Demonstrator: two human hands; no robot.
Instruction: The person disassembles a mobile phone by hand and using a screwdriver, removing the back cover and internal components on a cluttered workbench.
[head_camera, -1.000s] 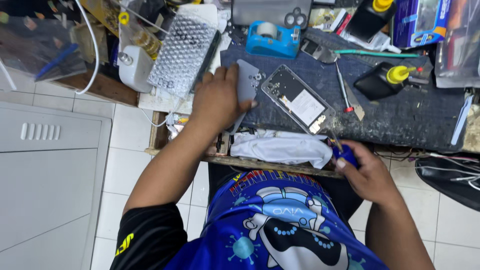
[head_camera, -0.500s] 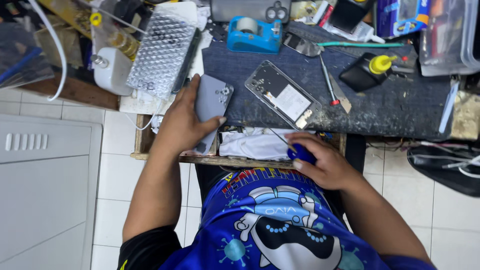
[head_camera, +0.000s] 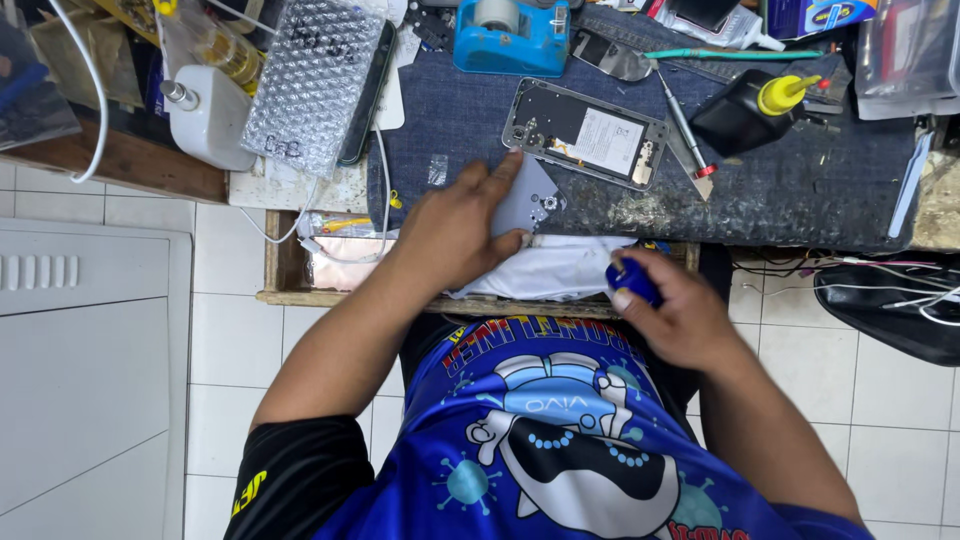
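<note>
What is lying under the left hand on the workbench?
Under the left hand lies a grey phone back cover, resting partly on the denim mat and partly on a white cloth. The hand covers the cover's left part, so that stays unseen.

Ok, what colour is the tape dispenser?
Blue, clearest in the head view: the tape dispenser at the bench's far edge.

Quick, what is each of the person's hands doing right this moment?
Left hand: closed on a grey phone back cover, pressing it to the bench.
Right hand: closed around a small blue-handled tool, beside the white cloth.
</note>
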